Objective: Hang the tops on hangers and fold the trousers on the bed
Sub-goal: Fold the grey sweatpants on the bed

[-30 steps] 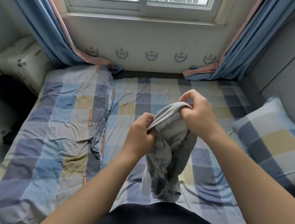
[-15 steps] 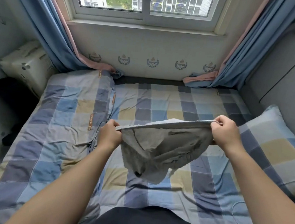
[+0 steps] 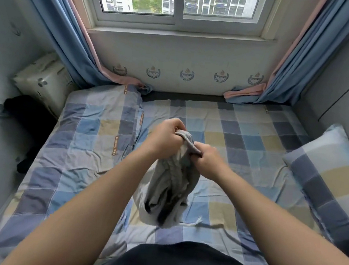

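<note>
Both grips are closed tight: the left hand [image 3: 164,141] and the right hand [image 3: 207,163] each bunch the waistband end of the grey trousers [image 3: 170,191] in curled fingers, fists almost touching, the left one a little nearer the window.

From where I stand, the bed [image 3: 242,138] runs up to the window wall, its checked sheet showing through the middle. A quilt [image 3: 97,138] in the same check lies along the bed's left edge, and a pillow [image 3: 330,175] sits against the right edge. The trousers hang from the fists as a crumpled bundle over the middle of the bed, drooping toward the near edge; whether the lowest fold rests on the sheet I cannot tell. A white drawstring [image 3: 196,222] trails out of the bundle onto the sheet.

I'd say the folding step is in hand and hardly begun, since nothing is laid flat. The next move seems to call for drawing the hands apart along the waistband, letting the legs drop straight, then spreading the garment on the sheet between quilt and pillow.
</note>
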### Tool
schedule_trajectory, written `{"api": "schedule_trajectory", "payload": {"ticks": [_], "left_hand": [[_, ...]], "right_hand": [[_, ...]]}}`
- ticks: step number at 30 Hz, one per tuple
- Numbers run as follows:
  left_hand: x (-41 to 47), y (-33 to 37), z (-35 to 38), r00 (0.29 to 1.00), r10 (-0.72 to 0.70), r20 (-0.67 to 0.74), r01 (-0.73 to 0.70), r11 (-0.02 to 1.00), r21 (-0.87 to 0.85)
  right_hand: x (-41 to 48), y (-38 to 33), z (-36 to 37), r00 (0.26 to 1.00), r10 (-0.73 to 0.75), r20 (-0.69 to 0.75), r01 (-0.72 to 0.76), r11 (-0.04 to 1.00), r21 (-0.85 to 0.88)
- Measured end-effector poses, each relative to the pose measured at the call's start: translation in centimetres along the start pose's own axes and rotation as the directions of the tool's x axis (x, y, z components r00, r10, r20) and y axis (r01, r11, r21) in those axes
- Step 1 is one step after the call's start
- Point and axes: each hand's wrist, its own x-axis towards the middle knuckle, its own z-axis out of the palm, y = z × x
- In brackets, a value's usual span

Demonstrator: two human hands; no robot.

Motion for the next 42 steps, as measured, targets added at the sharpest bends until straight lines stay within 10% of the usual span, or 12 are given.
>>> {"api": "schedule_trajectory", "payload": {"ticks": [7, 20, 25, 27, 30, 34, 37, 42], "left_hand": [[0.7, -6.2, -4.2, 0.962, -0.113, -0.249, 0.194, 0.922, 0.334], [-1.5, -15.9, -6.3, 0.832, -0.493, -0.253, 0.554, 0.742, 0.377], [-1.7, -17.2, -6.0, 0.647, -0.733, -0.209, 0.737, 0.672, -0.073], [-1.6, -17.3, -5.9, 0.558, -0.822, -0.112, 0.726, 0.549, -0.413], [-1.4, -17.4, -5.6, 0.514, -0.858, 0.003, 0.609, 0.363, -0.705], [-1.7, -17.8, -5.6, 0.459, -0.880, 0.120, 0.618, 0.219, -0.755], [-1.7, -17.3, -5.8, 0.463, -0.878, -0.122, 0.618, 0.419, -0.666], [-1.8, -16.4, -5.9, 0.504, -0.864, -0.023, 0.498, 0.312, -0.809]], "right_hand": [[2.6, 1.4, -3.1, 0.972, 0.044, -0.233, -0.133, 0.915, -0.382], [3.0, 9.9, -8.8, 0.852, 0.401, -0.338, -0.505, 0.801, -0.323], [3.5, 9.9, -9.1, 0.703, 0.623, -0.343, -0.611, 0.776, 0.155], [3.4, 9.6, -8.9, 0.572, 0.810, -0.132, -0.643, 0.542, 0.541], [3.3, 10.1, -8.3, 0.520, 0.854, -0.026, -0.630, 0.404, 0.663], [3.7, 11.7, -7.9, 0.578, 0.754, -0.313, -0.620, 0.655, 0.432], [3.4, 12.1, -8.4, 0.700, 0.589, -0.404, -0.595, 0.794, 0.127], [2.6, 9.3, -9.0, 0.655, 0.753, -0.065, -0.481, 0.481, 0.733]]}}
